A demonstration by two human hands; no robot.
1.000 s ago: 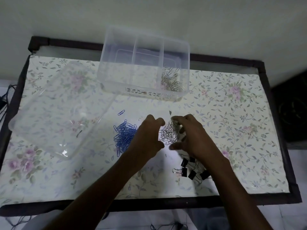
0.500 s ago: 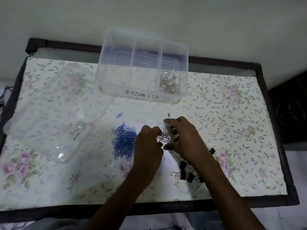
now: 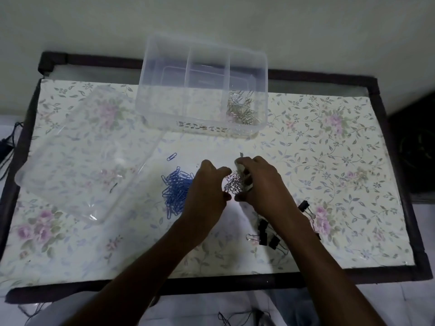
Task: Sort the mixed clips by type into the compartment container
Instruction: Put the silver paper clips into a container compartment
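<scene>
A clear compartment container point(image 3: 164, 67) stands at the table's far edge, with three sections. Silver paper clips point(image 3: 242, 109) lie in its right section; the other two look bare. At mid-table my left hand point(image 3: 207, 191) and my right hand point(image 3: 261, 187) cup a bunch of silver paper clips point(image 3: 233, 184) between them, fingers curled around it. A pile of blue paper clips point(image 3: 175, 191) lies just left of my left hand, with one stray blue clip point(image 3: 171, 156) above it. Black binder clips point(image 3: 266, 234) lie under my right forearm.
A clear plastic lid point(image 3: 77, 156) rests on the left of the table. The table point(image 3: 353, 161) has a floral plastic cover and a dark frame point(image 3: 400, 184). Cables hang below the near edge and at the far left.
My hands have drawn together around the silver clips, gathering the loose pile into a tight bunch. The view has shifted slightly; nothing else on the table moved.
</scene>
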